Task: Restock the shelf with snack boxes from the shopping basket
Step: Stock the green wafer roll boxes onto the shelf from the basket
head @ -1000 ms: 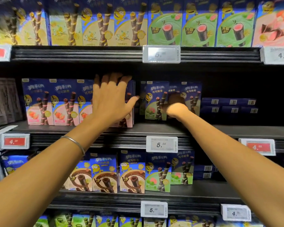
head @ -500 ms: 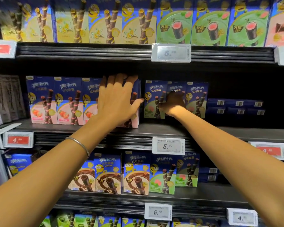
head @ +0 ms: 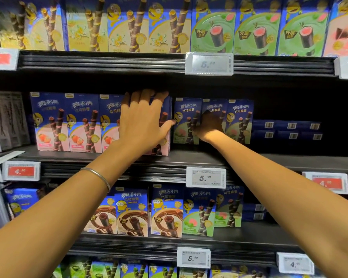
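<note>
view from the head, looking at dark shop shelves packed with blue snack boxes. both bare arms reach forward to the middle shelf [head: 209, 157].

the left hand [head: 143, 125] lies flat on the front of a pink strawberry snack box [head: 166, 146], which stands upright at the right end of a row of matching strawberry boxes [head: 52, 121]. its fingers are straight and spread wide, with the tips at the box's top edge. the thumb stretches out to the box's right edge. a thin silver bangle [head: 97, 175] circles the left wrist.

the right hand [head: 208, 125] is just beside it, deeper in the shelf and in shadow, against the middle of three upright green snack boxes [head: 239, 121]. only the back of the hand shows. the fingers are hidden, so i cannot tell whether they grip the box or only touch it.

right of the green boxes, further back, lie flat dark blue boxes [head: 287, 130] with barcodes facing out. a white price tag [head: 206, 177] reading 5.39 hangs on the shelf edge below the hands. the shelf above holds larger yellow boxes [head: 129, 27] and green ones. the shelf below holds brown chocolate boxes [head: 133, 213] beside more green ones.
</note>
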Available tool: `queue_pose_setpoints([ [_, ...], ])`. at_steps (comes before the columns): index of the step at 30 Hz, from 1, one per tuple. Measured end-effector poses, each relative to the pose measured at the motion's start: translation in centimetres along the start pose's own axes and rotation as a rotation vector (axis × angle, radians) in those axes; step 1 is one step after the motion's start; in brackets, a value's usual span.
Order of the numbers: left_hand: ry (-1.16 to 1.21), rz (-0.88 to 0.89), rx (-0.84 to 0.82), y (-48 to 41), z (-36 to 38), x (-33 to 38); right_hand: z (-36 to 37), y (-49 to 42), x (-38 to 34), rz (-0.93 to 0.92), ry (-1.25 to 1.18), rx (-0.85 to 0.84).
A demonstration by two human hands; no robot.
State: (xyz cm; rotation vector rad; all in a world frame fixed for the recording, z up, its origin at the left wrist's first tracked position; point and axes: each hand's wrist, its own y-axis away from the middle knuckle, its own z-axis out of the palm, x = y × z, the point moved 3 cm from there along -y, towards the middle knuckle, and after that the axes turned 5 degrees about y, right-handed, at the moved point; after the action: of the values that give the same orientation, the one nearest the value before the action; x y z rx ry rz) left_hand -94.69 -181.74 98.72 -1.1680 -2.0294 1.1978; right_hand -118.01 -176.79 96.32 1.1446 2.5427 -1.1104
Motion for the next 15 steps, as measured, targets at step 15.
queue_pose_setpoints([
  [15, 0.03, -0.002, 0.0, 0.2, 0.0, -0.1, -0.2, -0.1, 1.2, 0.027, -0.056, -0.113],
])
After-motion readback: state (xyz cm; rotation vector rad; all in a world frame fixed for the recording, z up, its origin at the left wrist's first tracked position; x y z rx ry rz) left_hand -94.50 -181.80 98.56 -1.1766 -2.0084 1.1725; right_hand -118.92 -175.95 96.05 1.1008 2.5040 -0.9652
